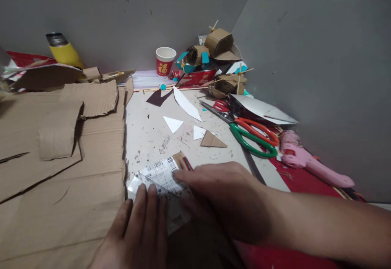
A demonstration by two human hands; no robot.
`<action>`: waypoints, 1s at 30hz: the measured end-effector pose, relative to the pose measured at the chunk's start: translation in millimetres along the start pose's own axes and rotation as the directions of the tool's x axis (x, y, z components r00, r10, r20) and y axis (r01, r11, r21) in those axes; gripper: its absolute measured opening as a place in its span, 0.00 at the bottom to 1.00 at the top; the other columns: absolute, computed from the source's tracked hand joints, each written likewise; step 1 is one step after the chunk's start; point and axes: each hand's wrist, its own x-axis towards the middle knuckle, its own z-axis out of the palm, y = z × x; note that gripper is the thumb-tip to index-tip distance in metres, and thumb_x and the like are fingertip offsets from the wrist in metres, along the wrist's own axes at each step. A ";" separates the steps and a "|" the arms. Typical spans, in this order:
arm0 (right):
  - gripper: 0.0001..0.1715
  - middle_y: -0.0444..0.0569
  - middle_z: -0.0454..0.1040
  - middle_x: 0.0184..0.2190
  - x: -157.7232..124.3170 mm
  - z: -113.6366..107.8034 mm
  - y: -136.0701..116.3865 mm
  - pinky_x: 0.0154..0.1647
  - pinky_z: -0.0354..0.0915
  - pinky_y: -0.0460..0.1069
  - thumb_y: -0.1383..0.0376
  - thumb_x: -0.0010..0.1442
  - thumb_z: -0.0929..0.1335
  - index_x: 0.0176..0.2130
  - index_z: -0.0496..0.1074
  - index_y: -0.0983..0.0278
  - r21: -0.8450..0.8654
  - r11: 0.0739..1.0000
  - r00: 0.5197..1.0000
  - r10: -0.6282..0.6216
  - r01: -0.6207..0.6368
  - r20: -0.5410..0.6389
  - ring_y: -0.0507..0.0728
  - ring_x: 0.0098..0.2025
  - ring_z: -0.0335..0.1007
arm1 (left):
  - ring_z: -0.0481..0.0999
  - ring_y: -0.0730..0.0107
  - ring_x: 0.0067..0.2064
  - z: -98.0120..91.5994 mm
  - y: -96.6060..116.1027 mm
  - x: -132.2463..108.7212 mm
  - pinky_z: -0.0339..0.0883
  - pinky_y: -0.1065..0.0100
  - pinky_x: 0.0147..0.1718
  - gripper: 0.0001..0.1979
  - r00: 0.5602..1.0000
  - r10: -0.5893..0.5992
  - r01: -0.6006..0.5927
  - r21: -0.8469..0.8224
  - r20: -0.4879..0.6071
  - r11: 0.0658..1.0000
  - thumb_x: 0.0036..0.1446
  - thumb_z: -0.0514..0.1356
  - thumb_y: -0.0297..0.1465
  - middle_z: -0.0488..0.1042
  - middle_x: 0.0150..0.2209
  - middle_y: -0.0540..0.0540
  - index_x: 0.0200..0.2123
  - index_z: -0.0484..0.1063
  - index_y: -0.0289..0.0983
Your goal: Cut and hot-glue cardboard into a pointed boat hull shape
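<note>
A piece of cardboard (180,159) with a white printed barcode label (159,175) lies in front of me at the table's near side. My left hand (140,220) rests on it with fingers stretched out, pressing over the label's lower left. My right hand (226,195) grips the piece's right edge, thumb on the label and the other fingers hidden below. A thin dark and red edge or stick (187,164) shows beside the right thumb; I cannot tell what it is. Below the hands the piece runs into dark shadow.
Large cardboard sheets (100,146) cover the left. White and brown offcuts (214,139) lie ahead. Scissors with red and green handles (253,140) and a pink glue gun (314,161) are at right. A paper cup (165,62), cardboard models (218,42) and a yellow bottle (65,53) stand along the wall.
</note>
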 end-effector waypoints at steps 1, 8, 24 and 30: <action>0.15 0.48 0.77 0.30 0.8 1.8 3.6 0.28 0.63 0.49 0.65 0.62 0.64 0.49 0.69 0.65 0.014 1.000 0.998 0.016 -0.016 -0.054 0.55 0.28 0.71 | 0.72 0.52 0.55 0.5 0.5 0.4 0.64 0.59 0.47 0.20 1.000 -0.009 0.009 -0.033 0.004 0.999 0.66 0.45 0.33 0.75 0.53 0.34 0.52 0.69 0.29; 0.26 0.58 0.73 0.43 16.8 17.5 17.3 0.46 0.65 0.56 0.68 0.62 0.65 0.58 0.62 0.72 -0.008 0.999 0.998 0.037 -0.037 -0.045 0.62 0.45 0.66 | 0.73 0.52 0.55 0.5 -7.5 -2.3 0.63 0.60 0.50 0.25 0.996 0.088 -0.086 -0.067 0.019 0.994 0.61 0.53 0.40 0.76 0.51 0.37 0.61 0.60 0.40; 0.25 0.62 0.73 0.46 19.6 22.2 20.4 0.48 0.64 0.60 0.65 0.65 0.62 0.60 0.62 0.72 -0.056 0.997 0.999 0.043 -0.044 -0.029 0.65 0.50 0.65 | 0.74 0.55 0.53 0.7 -25.0 -12.8 0.72 0.66 0.42 0.19 0.995 0.104 -0.099 -0.217 0.009 0.971 0.61 0.54 0.35 0.77 0.51 0.39 0.56 0.68 0.45; 0.25 0.62 0.74 0.45 19.9 23.6 21.4 0.47 0.66 0.60 0.64 0.65 0.62 0.59 0.63 0.73 -0.078 0.996 0.999 0.027 -0.030 -0.045 0.65 0.49 0.66 | 0.74 0.52 0.54 -7.3 -32.0 -5.6 0.73 0.65 0.40 0.21 0.980 0.190 -0.172 -0.223 0.062 0.960 0.62 0.53 0.42 0.76 0.52 0.35 0.56 0.69 0.42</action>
